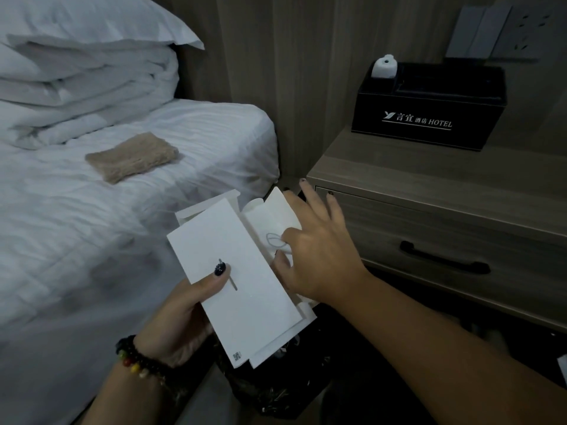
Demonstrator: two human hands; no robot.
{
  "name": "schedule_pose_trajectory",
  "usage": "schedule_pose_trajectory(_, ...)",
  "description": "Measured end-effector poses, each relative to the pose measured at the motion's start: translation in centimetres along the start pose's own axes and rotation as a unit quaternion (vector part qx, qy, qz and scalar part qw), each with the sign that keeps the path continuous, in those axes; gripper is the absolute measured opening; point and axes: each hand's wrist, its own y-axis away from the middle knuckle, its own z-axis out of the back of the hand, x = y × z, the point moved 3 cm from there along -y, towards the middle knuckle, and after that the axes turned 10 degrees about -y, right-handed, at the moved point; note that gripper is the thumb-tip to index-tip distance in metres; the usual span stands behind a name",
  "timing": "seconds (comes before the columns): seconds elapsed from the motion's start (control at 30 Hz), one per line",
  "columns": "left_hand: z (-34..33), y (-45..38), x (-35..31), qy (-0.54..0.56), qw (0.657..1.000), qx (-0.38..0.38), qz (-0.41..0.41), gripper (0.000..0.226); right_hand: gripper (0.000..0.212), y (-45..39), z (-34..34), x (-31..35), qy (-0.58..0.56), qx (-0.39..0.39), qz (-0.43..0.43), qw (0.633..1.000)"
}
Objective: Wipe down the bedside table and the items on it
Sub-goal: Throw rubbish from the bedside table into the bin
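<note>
Held low at frame centre, clear of the surface: flat white cardboard box [236,280], pinched in left hand [181,314] grip. Right hand [319,256], fingers spread, pressing its open flap. Grey-brown wooden bedside table [429,182] right, likely freed for wiping; folded tan cloth [132,157] parked on bed [76,225], upper left.

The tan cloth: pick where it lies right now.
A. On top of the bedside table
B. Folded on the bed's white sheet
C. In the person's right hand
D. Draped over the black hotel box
B: the tan cloth lies folded on the bed, while both hands are busy with the white box, away from the bedside table.
</note>
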Motion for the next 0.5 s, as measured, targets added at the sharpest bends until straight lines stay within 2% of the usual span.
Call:
schedule_pose_trajectory(0.07,0.0,-0.2,0.3,-0.005,1.000,0.005,0.002,0.050,0.022,0.0,-0.3,-0.7,-0.062,-0.032,-0.036,0.997)
schedule_pose_trajectory(0.17,0.5,-0.3,0.8,-0.006,1.000,-0.019,0.000,0.023,0.017,-0.1,-0.1,-2.1,-0.224,-0.080,-0.144,0.961)
schedule_pose_trajectory(0.27,1.9,0.0,1.7,-0.016,0.997,-0.071,0.008,0.032,0.004,0.3,0.5,-3.2,-0.343,-0.119,-0.239,0.900)
schedule_pose_trajectory(0.33,3.2,0.5,2.2,-0.024,0.993,-0.117,0.005,0.031,0.006,0.8,0.5,-3.8,-0.371,-0.128,-0.264,0.881)
schedule_pose_trajectory(0.4,4.9,1.0,3.0,-0.033,0.984,-0.177,0.011,0.026,0.012,1.4,-0.6,-4.5,-0.344,-0.063,-0.272,0.897)
schedule_pose_trajectory(0.5,6.4,1.8,3.9,-0.065,0.967,-0.247,0.026,0.026,0.026,2.9,-3.6,-5.3,-0.212,0.178,-0.275,0.920)
